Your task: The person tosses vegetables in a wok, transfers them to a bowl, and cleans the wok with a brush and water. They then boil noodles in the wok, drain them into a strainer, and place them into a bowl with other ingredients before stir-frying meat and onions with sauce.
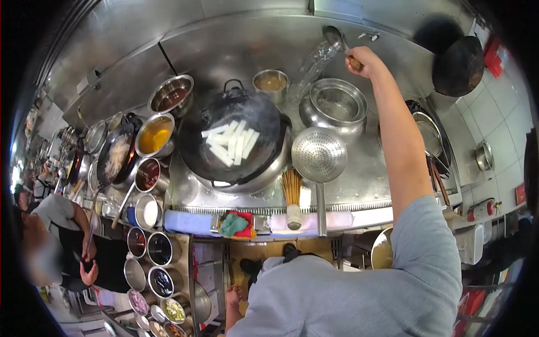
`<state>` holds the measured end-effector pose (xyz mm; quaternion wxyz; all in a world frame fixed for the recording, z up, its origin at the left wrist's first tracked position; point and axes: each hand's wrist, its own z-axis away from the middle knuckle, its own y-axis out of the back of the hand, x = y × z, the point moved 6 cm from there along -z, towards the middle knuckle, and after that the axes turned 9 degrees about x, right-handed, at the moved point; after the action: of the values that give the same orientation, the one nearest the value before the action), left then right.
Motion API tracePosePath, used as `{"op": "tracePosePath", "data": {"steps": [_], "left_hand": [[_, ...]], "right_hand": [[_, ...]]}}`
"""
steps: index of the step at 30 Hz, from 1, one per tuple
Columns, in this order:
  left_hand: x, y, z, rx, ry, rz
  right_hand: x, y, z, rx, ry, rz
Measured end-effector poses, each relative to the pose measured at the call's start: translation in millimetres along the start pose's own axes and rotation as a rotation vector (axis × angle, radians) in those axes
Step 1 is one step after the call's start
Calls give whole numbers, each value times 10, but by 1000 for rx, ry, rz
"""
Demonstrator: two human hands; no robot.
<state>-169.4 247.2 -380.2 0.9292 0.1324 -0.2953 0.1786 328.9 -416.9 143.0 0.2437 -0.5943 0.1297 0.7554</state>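
My right hand is stretched out over the back of the stove, closed round the wooden handle of a ladle. The ladle is tilted, and clear water streams down from it behind the steel pot. My left hand hangs low beside my body, its fingers curled with nothing visible in them. White strips lie in a steaming black wok in front of me. A perforated skimmer and a bamboo wok brush rest near the front edge.
To the left stand a bowl of yellow oil, sauce pots and several seasoning containers. A small pot of brown liquid sits behind the wok. Folded cloths lie along the front. A co-worker works at far left.
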Motion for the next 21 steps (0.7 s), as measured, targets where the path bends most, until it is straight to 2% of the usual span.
{"op": "tracePosePath", "data": {"steps": [2,4,5,6,7,8,9,10,11,13,15,18,21], "left_hand": [[163,16,60,-6,5,-62],[203,7,-9,-1,19,-91],[65,139,-223,-3,14,-97],[-70,207,-425,-145,67,19],[-81,219,-526,-284,117,136],[-30,233,-575,-276,98,140],[-36,294,-585,-194,43,-45],[29,299,-570,-116,-9,-233],[119,285,-542,-118,-19,-236],[269,329,-376,15,19,-257],[355,337,-412,-21,4,-313],[436,383,-447,-96,-46,-264],[479,476,-372,10,-7,-342]], "right_hand": [[-131,149,182,35,97,80],[-246,370,393,-119,162,-279],[-186,556,382,-204,99,-441],[-96,771,346,-290,37,-604],[29,1051,303,-181,76,-546],[139,1163,297,-86,114,-494],[240,1068,372,-104,111,-510],[303,1103,475,46,186,-325],[317,1200,604,207,261,-132],[293,1287,964,190,277,-217],[262,1494,1276,204,318,-291],[231,1607,1527,15,381,-476],[406,1586,1570,43,361,-448]]}}
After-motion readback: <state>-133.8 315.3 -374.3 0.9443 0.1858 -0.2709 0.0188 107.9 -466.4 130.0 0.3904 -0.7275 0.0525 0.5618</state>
